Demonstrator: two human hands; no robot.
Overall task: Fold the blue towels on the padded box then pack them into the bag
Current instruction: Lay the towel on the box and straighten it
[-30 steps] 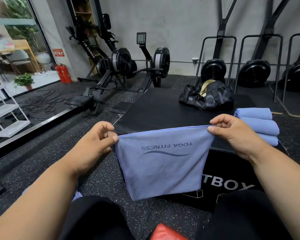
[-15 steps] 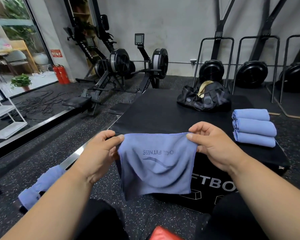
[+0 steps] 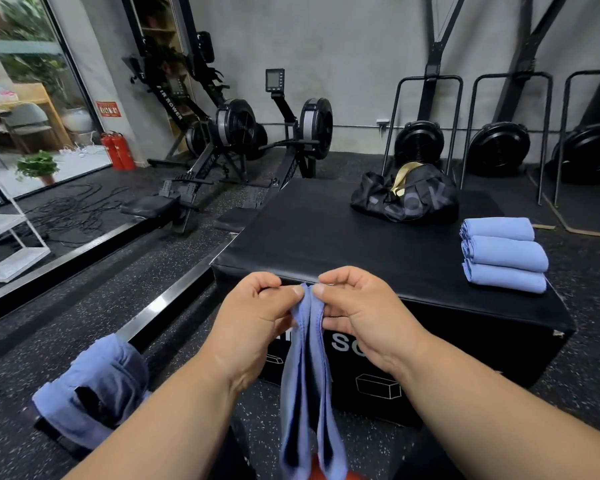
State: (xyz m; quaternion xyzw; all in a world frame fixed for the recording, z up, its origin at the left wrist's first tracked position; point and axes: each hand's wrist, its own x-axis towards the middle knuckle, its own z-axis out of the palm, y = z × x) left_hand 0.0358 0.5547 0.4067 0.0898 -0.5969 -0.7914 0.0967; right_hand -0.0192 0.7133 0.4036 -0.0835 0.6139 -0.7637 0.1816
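Observation:
A blue towel point(image 3: 307, 386) hangs folded in half in front of the black padded box point(image 3: 343, 237). My left hand point(image 3: 253, 327) and my right hand point(image 3: 361, 313) pinch its top corners together, thumbs almost touching, just before the box's near edge. Three folded blue towels point(image 3: 503, 254) lie side by side at the box's right edge. The black bag point(image 3: 406, 199), with a gold strap, sits at the far side of the box top. More blue towels point(image 3: 90, 389) lie heaped on the floor to my lower left.
Rowing machines point(image 3: 229, 140) stand beyond the box on the left. Fan bikes behind metal rails point(image 3: 423, 143) line the back wall. A white shelf point(image 3: 4, 237) and red fire extinguishers point(image 3: 118, 150) stand at the far left. The floor is speckled black rubber.
My hands have come together, bringing the towel's two top corners to meet, so the spread towel now hangs folded in half. The view has tilted down a little.

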